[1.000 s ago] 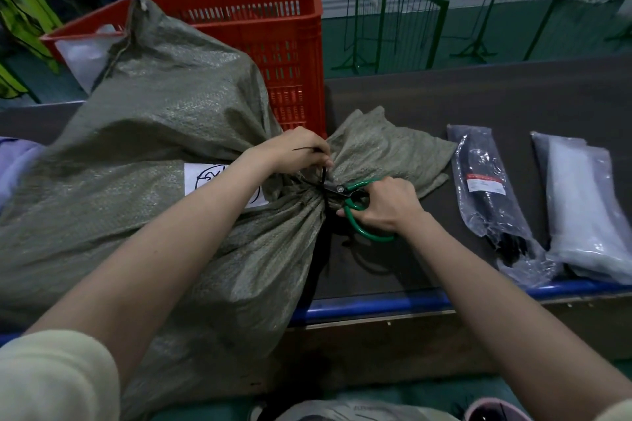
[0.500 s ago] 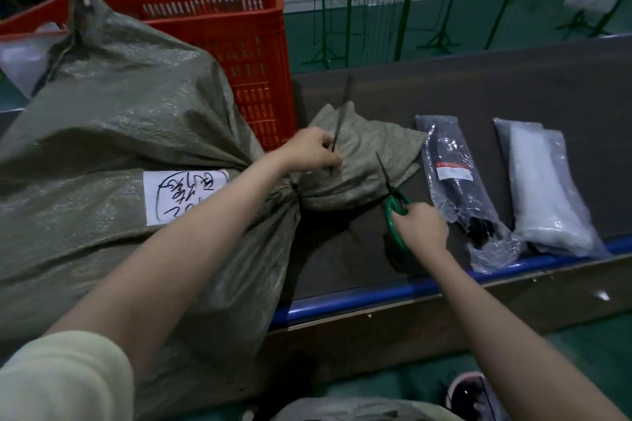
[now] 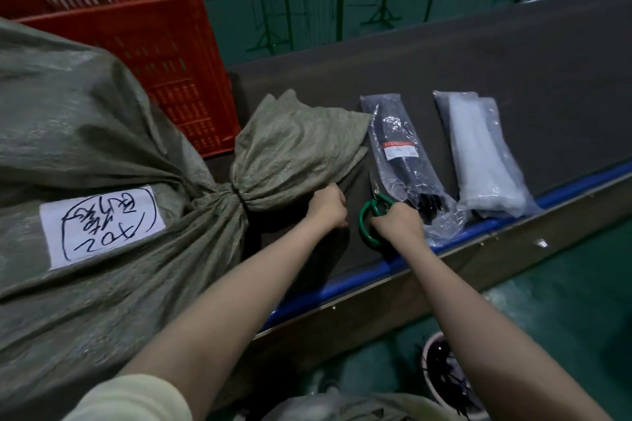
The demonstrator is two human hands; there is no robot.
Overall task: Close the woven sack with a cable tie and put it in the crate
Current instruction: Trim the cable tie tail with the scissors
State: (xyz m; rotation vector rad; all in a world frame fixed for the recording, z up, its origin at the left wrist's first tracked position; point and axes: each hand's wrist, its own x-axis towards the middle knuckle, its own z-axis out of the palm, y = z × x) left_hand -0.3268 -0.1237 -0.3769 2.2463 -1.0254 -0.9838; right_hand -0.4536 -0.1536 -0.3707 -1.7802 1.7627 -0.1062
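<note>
The grey-green woven sack [image 3: 102, 133] lies on its side on the dark table, a white handwritten label [image 3: 102, 219] facing up. A black cable tie [image 3: 239, 196] cinches its neck, and the loose mouth fans out to the right. My left hand [image 3: 326, 207] is a closed fist just right of the neck, under the fanned mouth; nothing shows in it. My right hand [image 3: 398, 220] grips the green-handled scissors [image 3: 371, 212], which are low on the table with the blades pointing away. The red crate [image 3: 136, 27] stands behind the sack.
A bag of black cable ties [image 3: 400, 161] and a bag of white ones [image 3: 485, 161] lie right of the scissors. The table's blue front edge [image 3: 376, 270] runs beneath my arms. A bin of black offcuts [image 3: 448, 379] sits on the green floor. Green wire racks stand behind.
The scissors left the sack's neck and came down to the table on the right. My left hand moved off the neck to the right and lower, a black strip in its fingers half a second ago.
</note>
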